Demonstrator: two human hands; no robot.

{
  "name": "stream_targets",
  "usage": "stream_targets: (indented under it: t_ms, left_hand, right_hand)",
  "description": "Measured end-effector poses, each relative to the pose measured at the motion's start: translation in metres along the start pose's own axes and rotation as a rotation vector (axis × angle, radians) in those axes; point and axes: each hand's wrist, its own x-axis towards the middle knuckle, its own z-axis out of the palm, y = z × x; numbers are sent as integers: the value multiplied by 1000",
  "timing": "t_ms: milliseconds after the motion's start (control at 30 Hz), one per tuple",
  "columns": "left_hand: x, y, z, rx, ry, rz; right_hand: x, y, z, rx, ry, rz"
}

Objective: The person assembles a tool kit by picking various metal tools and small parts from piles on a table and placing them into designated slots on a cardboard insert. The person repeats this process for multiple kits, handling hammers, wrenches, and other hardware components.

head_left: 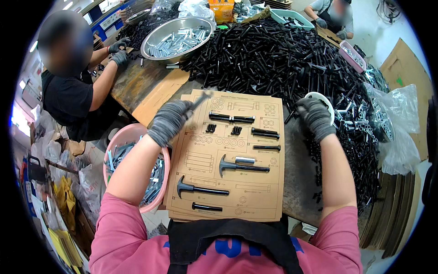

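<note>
My left hand (pixel 171 121), in a grey glove, is closed on a dark bolt (pixel 202 97) that sticks out past the fingers, blurred, over the top left of a printed brown cardboard sheet (pixel 214 180). My gloved right hand (pixel 315 118) lies over the near left part of a white round bowl (pixel 327 101), fingers curled; what they grip is hidden. On the sheet lie a black threaded bar (pixel 232 118), several short black screws (pixel 211 129), black bolts (pixel 265 133), two black hook-shaped pieces (pixel 244 166) and a silver tube (pixel 245 160).
A large heap of black bolts (pixel 260 55) covers the far table. A steel basin (pixel 178 39) holds silver tubes; a pink basin (pixel 137 168) of metal parts is at left. Silver hardware (pixel 353 114) and plastic bags (pixel 397 128) lie right. Co-workers (pixel 75 86) are at left and far right.
</note>
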Motion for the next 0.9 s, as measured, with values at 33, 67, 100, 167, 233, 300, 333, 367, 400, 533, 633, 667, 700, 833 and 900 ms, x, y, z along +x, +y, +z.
stream_targets:
  t_ms: [33,67,100,167,233,300,333,367,400,533,633,667,700,833,900]
  left_hand:
    - [5,-7,3,-63,66,-24]
    - [3,-16,7,-125,139,-76]
    - [3,-21,13,-148,131,-99]
    - [11,-26,22,-189,120,-129]
    - [17,-27,29,-161,40,-185]
    - [19,-23,33,-165,-5,-273]
    - [21,-19,33,-111,3,-263]
    - [22,-16,30,-57,11,-253]
    - [23,-10,28,-1,16,-241]
    - [25,7,23,144,-61,-290]
    - [25,12,26,192,-14,-275]
    - [24,15,25,150,-20,-313]
    - [23,14,26,129,-7,-313]
    - [24,9,34,64,17,-322]
    - [24,12,33,47,15,-333]
  right_hand:
    - [13,27,10,-308,53,78]
    - [12,24,2,-197,40,155]
    - [9,21,-8,-87,24,232]
    - [22,38,2,122,15,376]
    - [25,29,-1,-69,-43,272]
    - [9,12,-17,-333,-86,78]
    - [17,20,-11,-241,-79,161]
    - [26,33,-5,-148,-71,242]
    - [28,36,-4,-110,-59,271]
    - [32,34,-12,-97,-201,252]
    - [13,32,-15,-421,-26,-191]
    - [24,40,-9,-498,-159,-121]
    - [25,44,-7,-396,-84,-47]
    - [27,56,8,79,321,73]
    - [33,49,11,431,387,92]
